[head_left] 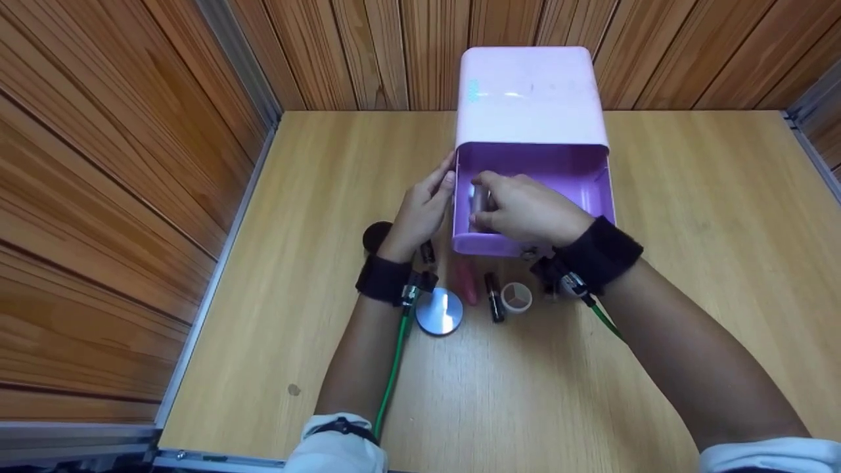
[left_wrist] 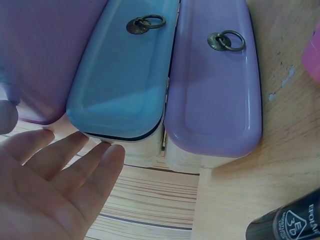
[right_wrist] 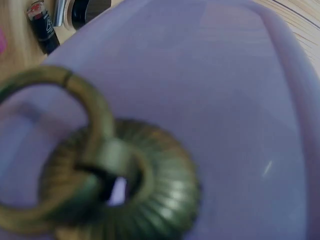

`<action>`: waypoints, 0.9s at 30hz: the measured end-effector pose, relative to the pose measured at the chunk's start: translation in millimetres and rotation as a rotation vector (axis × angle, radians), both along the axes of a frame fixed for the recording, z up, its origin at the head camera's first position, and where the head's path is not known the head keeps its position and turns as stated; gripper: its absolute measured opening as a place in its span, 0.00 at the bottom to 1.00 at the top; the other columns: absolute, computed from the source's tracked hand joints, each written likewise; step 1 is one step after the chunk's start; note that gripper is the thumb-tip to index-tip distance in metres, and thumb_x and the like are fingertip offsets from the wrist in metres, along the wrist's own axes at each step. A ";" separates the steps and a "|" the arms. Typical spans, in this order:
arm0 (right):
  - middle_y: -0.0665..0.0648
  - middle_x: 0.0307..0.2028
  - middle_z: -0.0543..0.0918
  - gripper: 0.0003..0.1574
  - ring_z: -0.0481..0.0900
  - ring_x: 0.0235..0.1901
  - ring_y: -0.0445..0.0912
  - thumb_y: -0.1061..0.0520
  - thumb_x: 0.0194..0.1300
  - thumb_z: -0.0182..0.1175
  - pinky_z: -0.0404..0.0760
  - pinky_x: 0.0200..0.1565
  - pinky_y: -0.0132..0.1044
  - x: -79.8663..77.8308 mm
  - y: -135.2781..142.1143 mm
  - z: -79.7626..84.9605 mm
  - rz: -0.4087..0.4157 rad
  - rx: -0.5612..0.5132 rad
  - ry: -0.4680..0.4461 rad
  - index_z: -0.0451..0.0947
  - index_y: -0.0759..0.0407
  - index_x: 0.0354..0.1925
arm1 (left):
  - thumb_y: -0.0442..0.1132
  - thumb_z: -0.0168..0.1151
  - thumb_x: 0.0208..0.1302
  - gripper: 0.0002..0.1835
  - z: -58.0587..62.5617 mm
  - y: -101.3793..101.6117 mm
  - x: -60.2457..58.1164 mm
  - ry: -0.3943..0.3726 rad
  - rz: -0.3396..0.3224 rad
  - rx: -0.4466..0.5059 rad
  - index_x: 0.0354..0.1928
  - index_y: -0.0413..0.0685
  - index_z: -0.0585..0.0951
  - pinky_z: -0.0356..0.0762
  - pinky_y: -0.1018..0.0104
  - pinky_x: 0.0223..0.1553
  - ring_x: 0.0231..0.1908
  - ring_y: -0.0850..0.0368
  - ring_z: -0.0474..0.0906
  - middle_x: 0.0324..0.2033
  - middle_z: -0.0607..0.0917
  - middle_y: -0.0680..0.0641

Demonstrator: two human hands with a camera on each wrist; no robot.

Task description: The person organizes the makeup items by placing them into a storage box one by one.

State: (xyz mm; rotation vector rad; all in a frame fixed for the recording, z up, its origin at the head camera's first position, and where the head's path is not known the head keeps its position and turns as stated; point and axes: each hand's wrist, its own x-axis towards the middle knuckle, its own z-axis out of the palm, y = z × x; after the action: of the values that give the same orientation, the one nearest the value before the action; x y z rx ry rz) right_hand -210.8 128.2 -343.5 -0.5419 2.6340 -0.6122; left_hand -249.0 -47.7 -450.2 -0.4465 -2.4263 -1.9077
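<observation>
A drawer cabinet (head_left: 532,92) stands at the back, its top purple drawer (head_left: 565,157) pulled out. Reaching into that drawer, my right hand (head_left: 532,207) grips a greyish cylindrical container (head_left: 480,203) between thumb and fingers. My left hand (head_left: 422,210) is at the cabinet's left side with its fingers extended; the left wrist view shows the fingertips by the blue drawer (left_wrist: 120,75) and the pulled-out one. A lower purple drawer (left_wrist: 212,95) has a brass ring pull (left_wrist: 227,41). Another ring pull (right_wrist: 125,175) fills much of the right wrist view, which hides the right hand.
Before the cabinet lie a shiny round disc (head_left: 439,312), a pink tube (head_left: 467,282), a black tube (head_left: 494,299) and a round three-part container (head_left: 516,297). By the left wrist are a dark round piece (head_left: 376,235) and another black tube (head_left: 428,252). Wooden panels enclose the table.
</observation>
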 end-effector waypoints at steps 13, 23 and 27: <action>0.57 0.41 0.80 0.32 0.76 0.27 0.48 0.54 0.74 0.51 0.77 0.30 0.42 -0.2 3.1 -0.2 0.065 0.018 0.039 0.60 0.52 0.73 | 0.53 0.45 0.76 0.27 0.5 -1.3 0.6 0.007 -0.015 0.008 0.73 0.55 0.62 0.59 0.71 0.65 0.67 0.60 0.61 0.69 0.64 0.50; 0.53 0.40 0.85 0.28 0.82 0.36 0.46 0.62 0.73 0.47 0.81 0.39 0.44 19.1 25.7 26.0 0.000 -0.071 0.117 0.65 0.55 0.70 | 0.53 0.44 0.76 0.27 0.3 -1.5 -1.3 0.022 -0.011 0.008 0.73 0.56 0.61 0.58 0.73 0.65 0.67 0.61 0.60 0.70 0.63 0.51; 0.52 0.37 0.85 0.23 0.82 0.34 0.46 0.63 0.74 0.46 0.80 0.35 0.43 34.9 41.1 28.0 -0.006 -0.136 0.206 0.72 0.56 0.64 | 0.53 0.44 0.76 0.27 -1.2 -0.9 -1.4 0.021 -0.008 0.000 0.73 0.54 0.61 0.57 0.73 0.65 0.67 0.61 0.60 0.70 0.63 0.50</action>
State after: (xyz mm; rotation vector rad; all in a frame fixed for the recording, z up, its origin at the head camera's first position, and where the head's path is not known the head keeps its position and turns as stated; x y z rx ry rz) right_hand -175.9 169.3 -315.5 -0.6705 2.8001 -0.7792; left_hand -250.4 -48.6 -451.4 -0.4742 -2.4149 -1.8961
